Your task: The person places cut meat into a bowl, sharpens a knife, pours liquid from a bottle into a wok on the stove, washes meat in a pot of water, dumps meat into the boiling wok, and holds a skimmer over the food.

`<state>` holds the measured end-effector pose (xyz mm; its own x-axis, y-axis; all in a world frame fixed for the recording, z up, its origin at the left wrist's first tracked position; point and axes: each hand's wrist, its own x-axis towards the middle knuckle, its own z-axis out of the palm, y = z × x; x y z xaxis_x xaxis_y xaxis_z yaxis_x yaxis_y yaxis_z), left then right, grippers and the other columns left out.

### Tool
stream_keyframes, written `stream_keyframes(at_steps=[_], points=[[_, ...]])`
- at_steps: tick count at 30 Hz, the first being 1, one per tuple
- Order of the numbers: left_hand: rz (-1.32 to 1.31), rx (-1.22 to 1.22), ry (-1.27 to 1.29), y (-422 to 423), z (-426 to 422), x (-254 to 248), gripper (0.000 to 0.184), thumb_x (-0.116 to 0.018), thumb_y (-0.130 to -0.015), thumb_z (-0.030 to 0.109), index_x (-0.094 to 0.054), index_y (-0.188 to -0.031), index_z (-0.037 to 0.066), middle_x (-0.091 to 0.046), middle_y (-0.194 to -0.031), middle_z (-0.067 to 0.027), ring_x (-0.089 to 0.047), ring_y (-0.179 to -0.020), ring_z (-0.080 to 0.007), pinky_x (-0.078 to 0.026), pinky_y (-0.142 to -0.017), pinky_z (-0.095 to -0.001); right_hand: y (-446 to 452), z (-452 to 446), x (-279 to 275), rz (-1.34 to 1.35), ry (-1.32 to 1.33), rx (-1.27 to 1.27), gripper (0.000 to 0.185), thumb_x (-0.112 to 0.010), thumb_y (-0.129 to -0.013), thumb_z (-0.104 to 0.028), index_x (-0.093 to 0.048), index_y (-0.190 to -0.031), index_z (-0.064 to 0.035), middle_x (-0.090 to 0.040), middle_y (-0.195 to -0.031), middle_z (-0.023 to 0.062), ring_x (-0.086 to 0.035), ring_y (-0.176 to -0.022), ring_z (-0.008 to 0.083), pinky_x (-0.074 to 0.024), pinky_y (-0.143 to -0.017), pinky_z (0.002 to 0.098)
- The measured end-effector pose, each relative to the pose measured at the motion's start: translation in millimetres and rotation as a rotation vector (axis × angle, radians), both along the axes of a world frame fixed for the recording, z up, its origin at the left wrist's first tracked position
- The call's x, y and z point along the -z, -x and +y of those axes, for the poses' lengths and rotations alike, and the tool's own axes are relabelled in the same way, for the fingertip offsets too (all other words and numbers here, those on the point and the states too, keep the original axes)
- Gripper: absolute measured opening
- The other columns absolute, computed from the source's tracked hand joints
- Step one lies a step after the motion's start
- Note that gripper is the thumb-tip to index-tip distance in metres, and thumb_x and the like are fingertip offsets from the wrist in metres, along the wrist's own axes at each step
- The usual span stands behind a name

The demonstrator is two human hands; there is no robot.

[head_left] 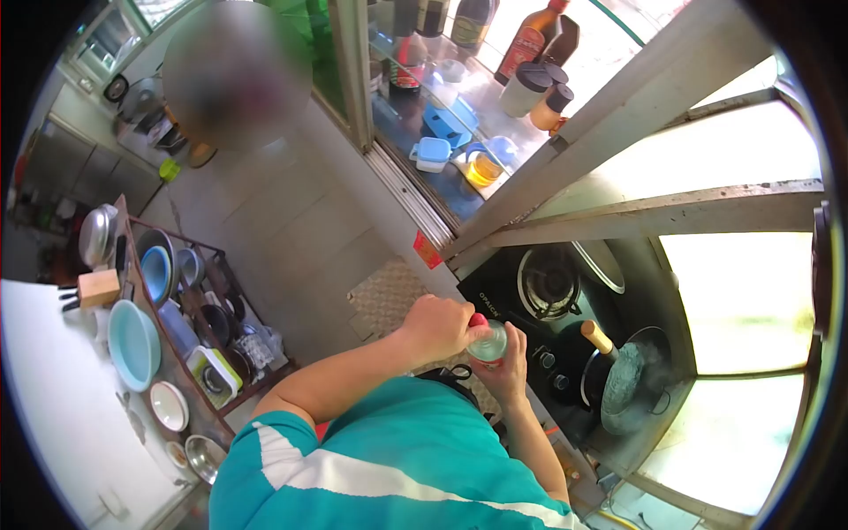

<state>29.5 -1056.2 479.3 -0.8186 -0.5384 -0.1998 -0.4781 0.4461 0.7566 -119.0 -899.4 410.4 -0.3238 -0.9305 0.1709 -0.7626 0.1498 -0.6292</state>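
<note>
In front of my chest, my right hand (505,375) is wrapped round a clear bottle (491,344) with a red label edge showing low on it. My left hand (440,329) is closed over the bottle's red cap (478,320), and its fingertips are partly hidden. Whether the cap is loose or tight I cannot tell. To the right of the bottle, a steaming wok (594,380) with a wooden handle (598,337) stands on the black gas stove (521,309). A pale grey-green mass (624,384) shows in the wok, blurred by steam.
A second burner (549,283) has a metal lid (601,265) leaning behind it. Sauce bottles (530,40) and blue containers (450,121) stand on the window ledge. On the left, a rack (228,406) holds bowls and pans beside a light-blue basin (133,345).
</note>
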Motion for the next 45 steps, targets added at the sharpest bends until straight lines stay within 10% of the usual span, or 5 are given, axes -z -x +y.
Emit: stream_keyframes(at_steps=[5, 9, 29, 37, 45], points=[[0.525, -0.025, 0.315, -2.8, -10.9, 19.5, 0.033, -0.062, -0.086, 0.039, -0.065, -0.093, 0.007, -0.068, -0.084, -0.0156, -0.064, -0.079, -0.0368, -0.049, -0.072, -0.0451, 1.5, -8.7, -4.6, -0.01, 0.044, -0.019, 0.087, -0.085, -0.058, -0.014, -0.041, -0.132, -0.0035, -0.051, -0.121, 0.019, -0.054, -0.108, 0.0375, -0.0523, -0.083, 0.0418], [-0.155, 0.036, 0.056, 6.2, -11.7, -7.5, 0.027, -0.069, -0.082, 0.028, -0.062, -0.094, 0.005, -0.065, -0.077, -0.0133, -0.063, -0.076, -0.0355, -0.05, -0.068, -0.0415, 2.7, -6.4, -11.1, -0.146, 0.002, -0.042, 0.087, -0.086, -0.057, -0.015, -0.043, -0.132, -0.0061, -0.051, -0.122, 0.0185, -0.054, -0.109, 0.0378, -0.0489, -0.089, 0.0429], [0.064, 0.232, 0.118, 11.1, -6.9, -1.8, 0.035, -0.07, -0.081, 0.02, -0.059, -0.11, 0.005, -0.066, -0.096, -0.0118, -0.062, -0.093, -0.0338, -0.049, -0.081, -0.0412, -1.9, 9.9, 2.9, -0.162, 0.04, 0.041, 0.094, -0.087, -0.056, -0.018, -0.038, -0.136, -0.0062, -0.048, -0.124, 0.0206, -0.055, -0.109, 0.0392, -0.0521, -0.085, 0.0433], [0.427, 0.045, -0.33, -10.7, 12.7, 63.7, 0.101, -0.086, -0.07, 0.029, -0.025, -0.147, 0.007, -0.042, -0.139, -0.0149, -0.045, -0.128, -0.0276, -0.037, -0.105, -0.0389, -12.5, -21.8, -8.4, -0.219, 0.083, 0.084, 0.093, -0.088, -0.057, -0.02, -0.039, -0.135, -0.004, -0.047, -0.127, 0.0202, -0.054, -0.112, 0.04, -0.0499, -0.089, 0.0454], [0.589, -0.406, -0.03, -41.8, -26.7, 99.4, 0.048, -0.076, -0.08, 0.01, -0.05, -0.121, 0.003, -0.054, -0.118, -0.008, -0.054, -0.108, -0.0203, -0.044, -0.096, -0.0358, -37.5, -49.0, -30.9, 0.003, 0.152, -0.135, 0.073, -0.078, -0.069, -0.023, -0.045, -0.132, -0.0072, -0.048, -0.129, 0.0177, -0.05, -0.113, 0.0379, -0.0426, -0.096, 0.043]])
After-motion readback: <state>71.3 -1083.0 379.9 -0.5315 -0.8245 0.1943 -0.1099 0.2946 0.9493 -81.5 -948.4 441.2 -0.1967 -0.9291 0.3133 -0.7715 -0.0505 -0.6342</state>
